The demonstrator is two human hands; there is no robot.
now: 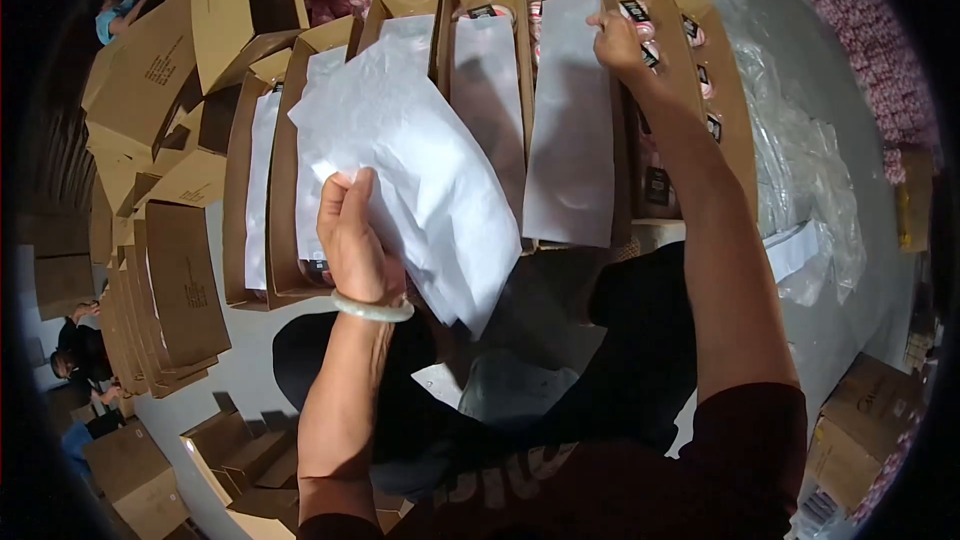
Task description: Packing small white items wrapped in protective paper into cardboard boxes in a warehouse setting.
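Note:
My left hand [352, 235], with a pale bangle on the wrist, grips a stack of white paper sheets [420, 160] held over a row of long open cardboard boxes [290, 270]. My right hand [618, 40] reaches to the far end of one box and pinches the top edge of a single white sheet [570, 110] that lies along that box. Other boxes to the left have white sheets lying in them. The rightmost boxes [725, 90] show pink and white round items with dark tags, uncovered.
Stacks of flat and folded brown cartons [175, 290] stand at the left. A heap of pink and white items [860, 20] fills the back and right. Clear plastic film [810, 170] lies at the right. Other people [75, 350] crouch at the far left.

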